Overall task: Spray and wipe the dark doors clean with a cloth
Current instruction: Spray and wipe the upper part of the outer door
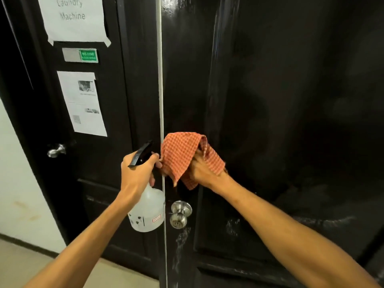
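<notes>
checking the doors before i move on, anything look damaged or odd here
Yes. The right door has whitish streaks and smears below its knob and across the lower panel; spray residue or scuffs, I cannot tell. On the left door, the laundry sign has a ragged, lifting bottom edge.

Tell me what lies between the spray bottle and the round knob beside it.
Head view: only the pale vertical strip and a bare sliver of the right door separate spray bottle from knob.
</notes>
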Demonstrator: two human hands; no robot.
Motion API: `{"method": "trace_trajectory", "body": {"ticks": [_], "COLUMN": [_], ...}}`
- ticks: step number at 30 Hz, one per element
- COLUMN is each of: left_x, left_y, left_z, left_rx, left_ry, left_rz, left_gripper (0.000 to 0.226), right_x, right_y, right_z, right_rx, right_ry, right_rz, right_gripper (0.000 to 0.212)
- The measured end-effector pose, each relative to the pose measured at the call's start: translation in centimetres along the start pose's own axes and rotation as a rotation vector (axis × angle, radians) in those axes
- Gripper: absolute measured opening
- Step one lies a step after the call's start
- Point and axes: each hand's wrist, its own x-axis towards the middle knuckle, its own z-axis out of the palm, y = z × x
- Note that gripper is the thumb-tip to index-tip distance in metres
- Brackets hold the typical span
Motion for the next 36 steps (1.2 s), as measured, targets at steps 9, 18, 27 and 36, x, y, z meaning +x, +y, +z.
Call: {"method": "trace_trajectory", "body": {"ticks": [9, 18, 27, 36], "left_x": [-3.2, -8.5, -15.3, -19.5], "left_y": [0.8, 1.9, 2.8, 3.4], "left_z": [6.4, 18.7, 31.9, 41.0], "left_rx": [-0.007, -0.035, -0.082, -0.104], "left_ry": [-0.125, -0.297, -0.463, -0.527], "left_rz": [-0.007, 0.008, -0.052, -0.067], "left_gripper": [0.008, 0.008, 0.010, 0.009], "right_x": [-4.2, -12.6, -18.0, -21.3], "right_y": [4.5, 16.2, 28.0, 35.3], "right_z": [-12.4, -15.1, -17.7, -20.2], "right_rx": [-0.045, 0.096, -0.001, 0.056], "right_ry": [0.166, 0.091, 0.228, 0.301], "right_rz": [-0.151, 0.300, 0.495, 0.620], "right_gripper": [0.039, 0.035, 0.022, 0.032]}}
